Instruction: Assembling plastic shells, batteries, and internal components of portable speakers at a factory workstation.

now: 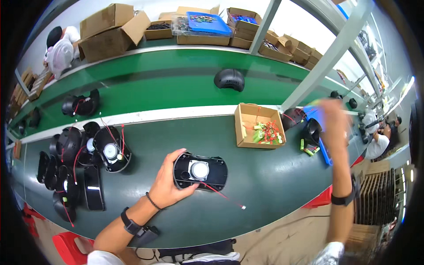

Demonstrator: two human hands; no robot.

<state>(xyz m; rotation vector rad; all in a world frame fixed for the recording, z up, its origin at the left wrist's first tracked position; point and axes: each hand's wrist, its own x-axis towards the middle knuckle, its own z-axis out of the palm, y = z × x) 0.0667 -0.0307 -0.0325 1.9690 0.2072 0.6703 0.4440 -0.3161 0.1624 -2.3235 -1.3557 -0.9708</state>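
My left hand point(167, 183) grips the left end of a black plastic speaker housing point(217, 171) above the green worktable point(176, 221). A round silver speaker point(199, 169) sits in the housing's middle. From it a thin red wire point(214, 189) trails right to a small white connector. My right hand point(334, 121) is raised over the blue tray point(326, 151) at the right, and motion smears its fingers. Whether it holds anything is hidden by the blur. Near it are a black curved shell point(312, 130) and several green battery cells point(310, 150).
A cardboard box point(240, 132) holds green battery packs with red wires. Black housings point(68, 141) and a phone-like black slab point(93, 190) crowd the left. Behind runs a green conveyor point(168, 75) carrying a black shell point(229, 79). A grey metal post point(324, 55) rises at right.
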